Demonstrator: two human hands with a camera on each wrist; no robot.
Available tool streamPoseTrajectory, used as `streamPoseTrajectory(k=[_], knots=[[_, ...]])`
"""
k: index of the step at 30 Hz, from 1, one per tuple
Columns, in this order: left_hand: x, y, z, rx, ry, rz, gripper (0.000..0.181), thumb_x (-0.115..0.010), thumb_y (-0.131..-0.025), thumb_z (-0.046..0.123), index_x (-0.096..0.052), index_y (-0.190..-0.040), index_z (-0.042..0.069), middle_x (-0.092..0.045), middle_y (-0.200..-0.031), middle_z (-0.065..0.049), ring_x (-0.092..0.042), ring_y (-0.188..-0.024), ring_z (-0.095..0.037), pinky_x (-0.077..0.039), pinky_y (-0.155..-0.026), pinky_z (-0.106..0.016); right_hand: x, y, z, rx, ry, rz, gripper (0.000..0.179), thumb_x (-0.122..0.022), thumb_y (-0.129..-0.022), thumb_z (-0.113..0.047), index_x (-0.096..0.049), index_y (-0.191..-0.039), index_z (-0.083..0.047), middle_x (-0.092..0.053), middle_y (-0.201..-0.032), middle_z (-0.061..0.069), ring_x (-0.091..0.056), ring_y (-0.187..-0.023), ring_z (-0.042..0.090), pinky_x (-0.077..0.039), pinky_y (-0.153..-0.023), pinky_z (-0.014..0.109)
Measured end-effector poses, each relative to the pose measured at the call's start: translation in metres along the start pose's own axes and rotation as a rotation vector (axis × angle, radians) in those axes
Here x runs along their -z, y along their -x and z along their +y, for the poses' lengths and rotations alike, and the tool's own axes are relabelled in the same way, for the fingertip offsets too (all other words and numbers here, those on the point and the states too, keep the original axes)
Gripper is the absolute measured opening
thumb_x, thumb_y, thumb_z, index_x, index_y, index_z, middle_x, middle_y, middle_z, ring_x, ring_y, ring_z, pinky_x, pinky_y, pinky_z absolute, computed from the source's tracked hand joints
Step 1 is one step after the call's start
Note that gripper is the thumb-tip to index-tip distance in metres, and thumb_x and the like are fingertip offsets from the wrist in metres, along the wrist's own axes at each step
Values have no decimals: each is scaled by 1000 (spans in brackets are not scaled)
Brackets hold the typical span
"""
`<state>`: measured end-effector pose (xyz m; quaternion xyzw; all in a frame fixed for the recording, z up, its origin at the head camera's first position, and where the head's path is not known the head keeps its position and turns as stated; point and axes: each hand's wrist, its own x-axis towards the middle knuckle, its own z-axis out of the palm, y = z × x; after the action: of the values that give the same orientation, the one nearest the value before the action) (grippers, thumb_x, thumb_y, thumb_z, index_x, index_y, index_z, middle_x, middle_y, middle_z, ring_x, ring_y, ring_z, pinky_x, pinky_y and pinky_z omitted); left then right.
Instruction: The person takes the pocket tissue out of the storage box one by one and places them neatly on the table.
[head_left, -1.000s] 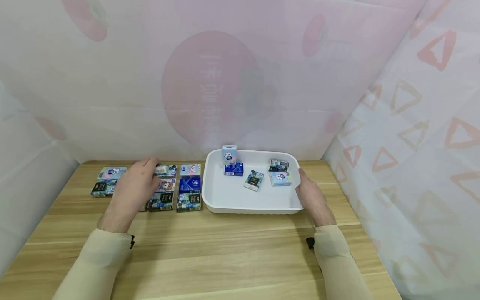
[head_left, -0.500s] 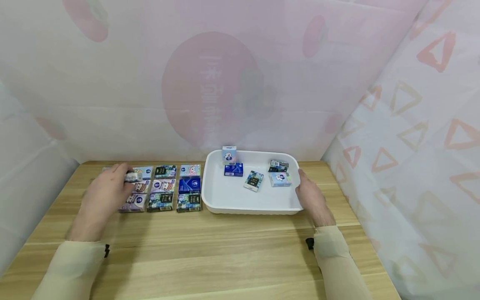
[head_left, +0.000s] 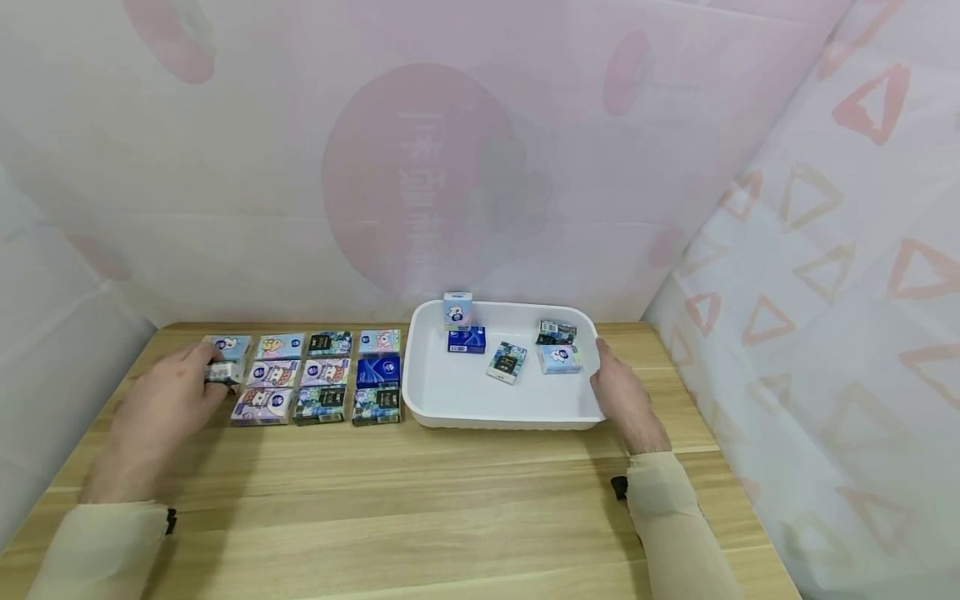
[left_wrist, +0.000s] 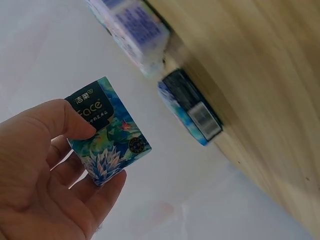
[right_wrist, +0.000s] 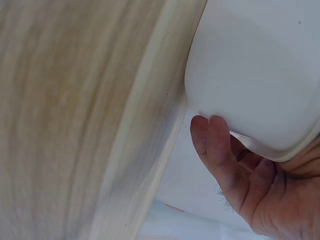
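Note:
My left hand pinches a dark, flower-printed pocket tissue pack between thumb and fingers, at the left end of the rows of packs. In the left wrist view, another dark tissue pack with a barcode lies on the table beyond it. The hand covers part of the leftmost column in the head view. My right hand grips the right end of a white plastic tray; in the right wrist view its fingers curl against the tray's outer wall and the thumb is hidden.
Several tissue packs lie in rows left of the tray, among them a blue pack and a purple pack. Inside the tray are several more, including a light blue pack standing upright at the back. A printed cloth wall borders the table.
My left hand has moved left and toward me with the pack, from above the middle columns to the leftmost one, uncovering packs there. My right hand and the tray stay put.

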<state>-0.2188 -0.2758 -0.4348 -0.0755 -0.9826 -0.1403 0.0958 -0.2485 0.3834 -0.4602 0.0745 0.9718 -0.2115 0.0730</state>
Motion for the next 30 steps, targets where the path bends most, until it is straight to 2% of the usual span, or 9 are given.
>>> streamPoseTrajectory(k=[6,11,16,19,23,30], knots=[[1,7,-10,7,-24,-55,45,-83,-93,-4,-64,-133,-15,-71,-120,-40,-74,-93,-54,-61,-73,-71,0,1,0,4,0,1,70,-45,-120,-8,-22,-186,-1,-62,-162,41,-81,-100,41,-68,-74,49],[0,11,-17,13,-46,-110,44,-84,-94,0,-64,-131,-14,-71,-118,-42,-74,-90,-52,-61,-70,-70,-1,0,0,6,9,-4,71,-46,-119,-7,-21,-186,-1,-62,-163,40,-80,-96,39,-65,-68,44],[-3,12,-24,19,-51,-151,42,-86,-93,0,-65,-128,-12,-73,-115,-41,-74,-88,-49,-61,-67,-67,-2,-2,2,12,22,6,71,-47,-119,-7,-22,-185,0,-62,-162,41,-80,-97,40,-67,-72,48],[-5,14,-27,18,-70,-179,45,-89,-93,1,-65,-129,-12,-71,-123,-45,-75,-99,-62,-63,-74,-74,-3,-2,2,17,26,14,70,-49,-119,-7,-24,-185,0,-66,-157,41,-79,-95,39,-68,-72,48],[-7,17,-30,11,-84,-199,51,-93,-90,1,-66,-131,-11,-66,-135,-49,-68,-115,-74,-60,-87,-83,-3,-1,2,15,22,13,71,-49,-119,-7,-24,-185,0,-69,-152,41,-79,-92,37,-66,-68,45],[-8,20,-35,-3,-95,-202,49,-94,-85,-5,-67,-125,-11,-69,-129,-45,-67,-115,-69,-59,-94,-82,-3,-1,3,18,23,6,71,-49,-119,-6,-22,-185,1,-67,-153,42,-79,-92,38,-65,-67,45]])
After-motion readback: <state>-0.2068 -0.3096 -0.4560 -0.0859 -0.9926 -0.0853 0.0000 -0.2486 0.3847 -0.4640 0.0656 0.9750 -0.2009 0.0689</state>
